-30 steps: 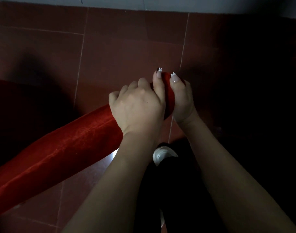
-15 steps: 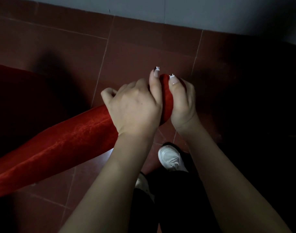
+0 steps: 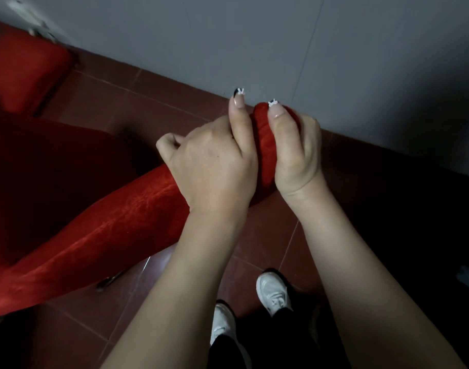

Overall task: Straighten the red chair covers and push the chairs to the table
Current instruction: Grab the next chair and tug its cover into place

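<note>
Since the earlier frames the view has lifted: more of the grey wall (image 3: 308, 49) is taken in, a second red chair (image 3: 22, 75) has entered at the top left corner, and both white shoes (image 3: 274, 291) are now seen on the tiled floor (image 3: 153, 102). The hands have kept their place at the same corner. The red chair cover (image 3: 108, 225) is stretched over the chair back, which runs from the lower left edge of the view up to its end corner at centre. No table is in view. Risk noted: if the fabric is pulled harder at this corner than at the far one, the cover is judged likely to be dragged askew, with slack left at the far, unseen end. A second risk is that the chair is tipped or skidded on the smooth tiles by a downward tug, since only one corner is held. Grip, left hand (image 3: 212, 166): closed narrow, fingers curled over the top edge of the covered back, thumb held straight beside the fabric. Grip, right hand (image 3: 297, 153): wrapped round the very end corner, thumb laid on the cover. Both grips are closed on cloth, nothing else being held.
</note>
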Tool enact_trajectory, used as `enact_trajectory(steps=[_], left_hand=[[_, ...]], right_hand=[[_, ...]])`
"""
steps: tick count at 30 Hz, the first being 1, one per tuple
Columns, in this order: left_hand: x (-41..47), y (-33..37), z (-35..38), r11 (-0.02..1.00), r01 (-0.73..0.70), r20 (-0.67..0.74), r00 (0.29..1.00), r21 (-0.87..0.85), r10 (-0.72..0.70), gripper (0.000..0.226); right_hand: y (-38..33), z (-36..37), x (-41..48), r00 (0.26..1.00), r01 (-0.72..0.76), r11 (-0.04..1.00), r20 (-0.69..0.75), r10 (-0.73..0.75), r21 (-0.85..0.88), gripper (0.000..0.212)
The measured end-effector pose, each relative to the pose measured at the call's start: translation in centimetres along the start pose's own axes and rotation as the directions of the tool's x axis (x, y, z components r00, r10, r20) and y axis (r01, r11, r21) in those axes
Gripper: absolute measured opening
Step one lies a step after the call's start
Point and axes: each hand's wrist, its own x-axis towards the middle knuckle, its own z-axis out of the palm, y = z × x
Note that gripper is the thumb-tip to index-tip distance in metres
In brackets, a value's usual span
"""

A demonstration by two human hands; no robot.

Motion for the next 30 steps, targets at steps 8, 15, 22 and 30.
enact_trajectory(steps=[8,15,22,30], left_hand=[[4.3,2.8,-7.1,0.996,-0.029,-0.124,0.992,-0.089,0.017,0.056],[7.9,3.8,-14.2,0.965,0.035,-0.289,0.951,-0.26,-0.113,0.056],[10.1,3.3,-20.6,0.912,0.107,-0.356,0.898,-0.395,-0.259,0.057],[10.6,1.7,-25.5,0.85,0.176,-0.288,0.89,-0.497,-0.353,0.061]], right_hand=[[-9.6,1.1,5.3,0.992,0.106,0.993,0.071,-0.102,-0.051,0.037],[-17.5,3.7,8.9,0.965,0.206,0.976,0.177,-0.192,-0.067,0.047],[-24.3,7.2,10.7,0.913,0.327,0.943,0.279,-0.298,-0.064,0.051],[-28.3,10.2,9.3,0.852,0.4,0.916,0.379,-0.361,-0.027,0.052]])
